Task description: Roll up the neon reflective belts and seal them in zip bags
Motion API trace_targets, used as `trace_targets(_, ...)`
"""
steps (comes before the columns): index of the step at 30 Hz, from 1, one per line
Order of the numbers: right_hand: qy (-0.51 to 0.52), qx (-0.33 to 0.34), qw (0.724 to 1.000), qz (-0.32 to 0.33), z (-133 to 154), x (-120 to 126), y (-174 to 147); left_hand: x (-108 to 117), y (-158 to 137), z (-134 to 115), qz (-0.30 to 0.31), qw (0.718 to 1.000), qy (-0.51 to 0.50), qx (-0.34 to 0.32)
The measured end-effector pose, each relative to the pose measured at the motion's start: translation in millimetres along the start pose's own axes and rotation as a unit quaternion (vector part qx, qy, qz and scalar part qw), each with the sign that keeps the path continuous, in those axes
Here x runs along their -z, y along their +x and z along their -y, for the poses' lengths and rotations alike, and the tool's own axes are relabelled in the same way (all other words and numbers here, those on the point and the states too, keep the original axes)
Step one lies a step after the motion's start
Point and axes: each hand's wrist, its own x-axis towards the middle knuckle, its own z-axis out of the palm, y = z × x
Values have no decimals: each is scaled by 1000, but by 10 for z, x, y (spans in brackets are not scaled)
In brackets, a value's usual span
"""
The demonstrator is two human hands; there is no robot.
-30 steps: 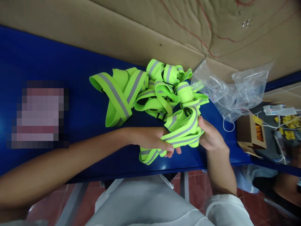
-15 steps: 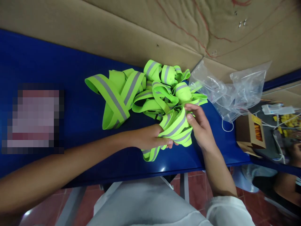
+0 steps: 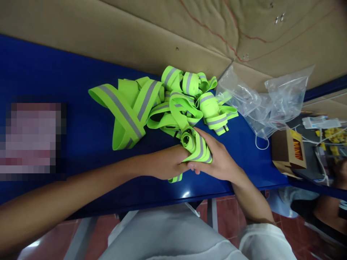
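Observation:
Both hands are closed around a neon yellow-green reflective strap [image 3: 200, 147] with a grey stripe, wound into a loose roll. My left hand [image 3: 175, 162] grips it from the left, its fingers mostly hidden beneath. From the right, my right hand [image 3: 219, 157] wraps round the roll, thumb below. A short piece of strap [image 3: 176, 178] hangs under my left hand. Just behind the hands lies a heap of similar straps [image 3: 176, 112], with several rolled ones [image 3: 172, 77] at the back. A wide crossed loop of strap [image 3: 127, 112] lies to the left.
Clear plastic bags [image 3: 282, 97] lie at the right back against the cardboard wall [image 3: 162, 39]. An open cardboard box [image 3: 287, 150] stands at the right end of the blue table [image 3: 89, 144]. A blurred-out rectangle [image 3: 32, 137] is at left. Another person's arm [image 3: 329, 213] shows far right.
My right hand has moved left and closed round the strap, which is now squeezed into a tighter roll. Less strap hangs below my left hand. The view has shifted slightly.

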Motion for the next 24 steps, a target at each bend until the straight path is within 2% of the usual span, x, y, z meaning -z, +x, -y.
trace_targets(2, 27, -16, 999, -16, 25, 2, 3, 11, 10, -37, 6, 999, -45, 26)
trace_targets(6, 34, -31, 998, -53, 59, 34, -15, 25, 32, -66, 22, 982, -139, 130)
trace_targets(8, 58, -41, 996, -59, 64, 61, -26, 31, 38, -50, 34, 973, -171, 154)
trace_targets(12, 184, -85, 979, -27, 45, 130, -43, 62, 37, 2, 72, 962, -206, 163)
trace_targets(17, 329, -116, 937, 8, -30, 159, -66, 124, 23, 24, 126, 948, -232, 175)
trace_targets(24, 434, -184, 882, -17, -51, 125, -76, 209, 22, 43, 101, 957, -214, 168)
